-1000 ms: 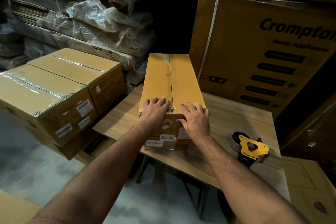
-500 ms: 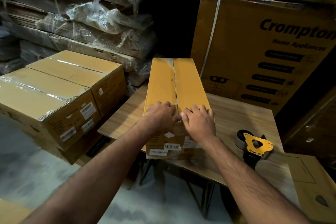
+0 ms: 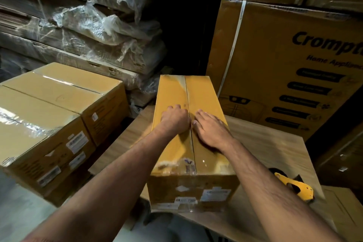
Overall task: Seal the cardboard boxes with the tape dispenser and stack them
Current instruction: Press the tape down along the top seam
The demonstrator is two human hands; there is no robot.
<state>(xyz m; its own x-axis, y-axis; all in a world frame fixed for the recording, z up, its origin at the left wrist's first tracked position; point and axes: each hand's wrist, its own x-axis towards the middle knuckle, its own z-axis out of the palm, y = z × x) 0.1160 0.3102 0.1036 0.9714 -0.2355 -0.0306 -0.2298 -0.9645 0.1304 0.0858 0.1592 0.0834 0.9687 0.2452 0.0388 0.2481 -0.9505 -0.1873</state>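
Pressing flat on box (image 3: pixel 204 92) flaps: left hand (image 3: pixel 174 122), right hand (image 3: pixel 213 130)

- The box (image 3: pixel 191 143) lies lengthwise on the tabletop (image 3: pixel 271 149).
- Both hands rest on its top, left hand (image 3: pixel 174 121) and right hand (image 3: pixel 211 129) either side of the centre seam.
- The tape dispenser (image 3: pixel 294 186) lies on the tabletop to the box's right.
- Two sealed boxes (image 3: pixel 53 116) sit left of the tabletop.
- A large carton (image 3: pixel 284 65) stands behind.

Floor (image 3: pixel 23 220): pale, seen lower left | wooden tabletop (image 3: pixel 275 149) | plastic-wrapped flat stacks (image 3: pixel 78 31) piled rear left | printed cartons (image 3: pixel 284 68) stacked rear right | lighting: dim
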